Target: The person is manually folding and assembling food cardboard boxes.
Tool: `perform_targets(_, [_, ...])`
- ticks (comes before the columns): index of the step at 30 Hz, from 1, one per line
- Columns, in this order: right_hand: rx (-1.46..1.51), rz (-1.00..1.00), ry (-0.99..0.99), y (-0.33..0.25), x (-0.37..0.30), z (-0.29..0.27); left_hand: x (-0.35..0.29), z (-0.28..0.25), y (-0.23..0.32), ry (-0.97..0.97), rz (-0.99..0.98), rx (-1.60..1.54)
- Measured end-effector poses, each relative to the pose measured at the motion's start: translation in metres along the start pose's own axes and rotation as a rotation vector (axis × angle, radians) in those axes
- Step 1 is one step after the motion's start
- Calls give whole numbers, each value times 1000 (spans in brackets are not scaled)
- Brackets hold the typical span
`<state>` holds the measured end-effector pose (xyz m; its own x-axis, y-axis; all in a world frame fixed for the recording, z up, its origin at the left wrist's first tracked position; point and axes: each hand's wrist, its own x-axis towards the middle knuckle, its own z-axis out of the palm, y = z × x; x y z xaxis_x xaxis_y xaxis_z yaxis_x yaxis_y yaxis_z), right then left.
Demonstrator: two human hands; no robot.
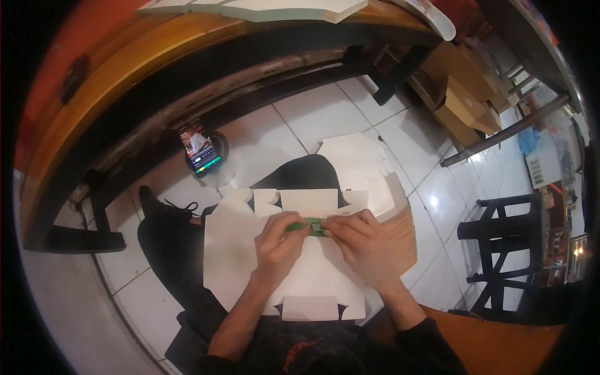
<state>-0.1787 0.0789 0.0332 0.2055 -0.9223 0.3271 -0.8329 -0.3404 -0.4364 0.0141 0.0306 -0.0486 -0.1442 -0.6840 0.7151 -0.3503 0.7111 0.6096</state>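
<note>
A flat white cardboard box blank (234,250) with cut flaps and slots lies across my lap. Over its upper middle, both my hands come together at a small green piece (317,227), whose exact kind I cannot make out. My left hand (278,240) pinches its left end, fingers closed. At the other end my right hand (361,240) grips it between thumb and fingers. The fingers cover much of the piece, and it lies against or just above the blank near the fold of the far flap (309,201).
More white blanks (356,159) lie in a pile to the right on the tiled floor. Ahead runs a wooden table (125,72) with white sheets (287,9) on it. A lit phone (201,150) stands beneath. Brown boxes (465,109) and a black stool (503,244) are at right.
</note>
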Motion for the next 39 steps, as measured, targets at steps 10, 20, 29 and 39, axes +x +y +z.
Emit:
perform_targets(10, [98, 223, -21, -16, 11, -19, 1, -29, 29, -96, -123, 2])
perform_targets(20, [217, 150, -22, -41, 16, -67, -6, -101, 77, -575, 8, -203])
perform_targets(29, [517, 522, 185, -10, 35, -82, -6, -101, 76, -786, 3, -115])
perform_targets(39, [234, 30, -383, -1, -10, -78, -21, -43, 29, -429, -444, -246])
